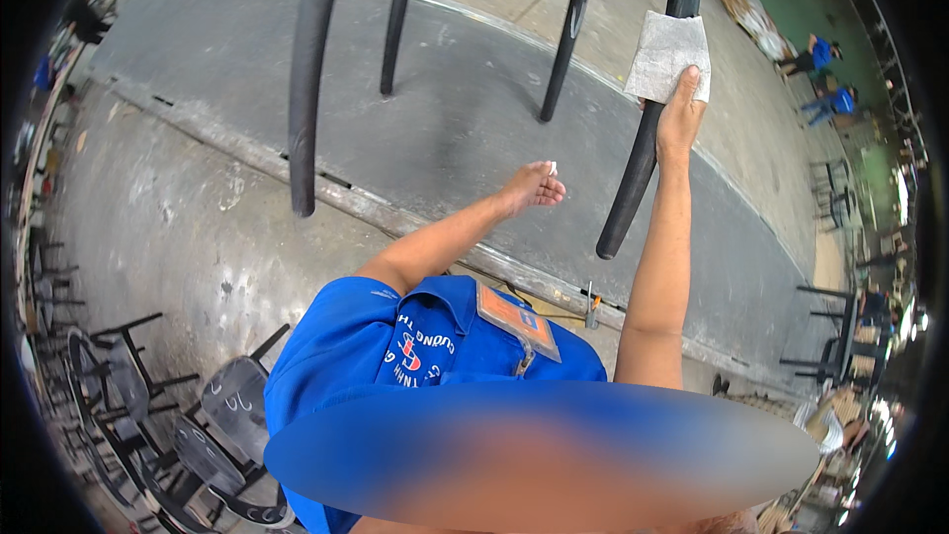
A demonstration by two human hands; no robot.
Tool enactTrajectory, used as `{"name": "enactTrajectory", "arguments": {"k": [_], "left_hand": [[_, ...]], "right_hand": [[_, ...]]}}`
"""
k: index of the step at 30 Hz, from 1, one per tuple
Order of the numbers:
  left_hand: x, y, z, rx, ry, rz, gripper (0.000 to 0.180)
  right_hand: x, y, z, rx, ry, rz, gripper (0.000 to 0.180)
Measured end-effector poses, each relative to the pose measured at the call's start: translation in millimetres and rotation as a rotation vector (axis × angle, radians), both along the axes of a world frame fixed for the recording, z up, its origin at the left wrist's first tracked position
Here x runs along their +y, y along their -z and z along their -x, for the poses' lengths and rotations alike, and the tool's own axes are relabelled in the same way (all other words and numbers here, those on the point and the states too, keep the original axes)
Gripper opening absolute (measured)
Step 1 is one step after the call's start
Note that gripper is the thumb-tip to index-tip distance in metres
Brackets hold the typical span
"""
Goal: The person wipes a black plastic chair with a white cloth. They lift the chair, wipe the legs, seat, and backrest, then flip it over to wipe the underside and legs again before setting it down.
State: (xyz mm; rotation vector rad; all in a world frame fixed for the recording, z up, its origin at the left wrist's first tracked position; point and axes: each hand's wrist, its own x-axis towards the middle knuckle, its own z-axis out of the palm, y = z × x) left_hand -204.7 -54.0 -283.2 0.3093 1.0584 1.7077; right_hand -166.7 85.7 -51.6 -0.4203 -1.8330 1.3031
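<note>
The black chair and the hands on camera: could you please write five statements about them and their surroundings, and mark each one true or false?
1. The right hand holds a pale sheet around a black leg. True.
2. The left hand grips another leg. False: it is apart from all the legs.
3. A blue shirt bears a badge. True.
4. The sheet lies on the floor. False: it is against the leg, under the right thumb.
5. Dark chairs are at the lower left of the picture. True.
</note>
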Motion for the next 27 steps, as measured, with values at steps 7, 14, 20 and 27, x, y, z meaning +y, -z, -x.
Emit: {"name": "enactTrajectory", "arguments": {"k": [7, 14, 20, 27], "left_hand": [[-15, -75, -43, -0.056, -0.206, -0.125, 0.025], [15, -100, -108, 0.066, -0.384, -0.079, 0.03], [-19, -72, -152, 0.055, -0.644, 0.009, 0.031], [-166, -43, -194, 0.407, -1.084, 0.268, 0.039]], "right_hand": [[15, 18, 11, -0.002, -0.069, 0.128, 0.048], [-27, 26, -23, 0.148, -0.032, -0.035, 0.051], [-78, 61, -68, 0.143, -0.17, 0.006, 0.058], [-107, 105, -128, 0.133, -0.721, 0.553, 0.06]]}}
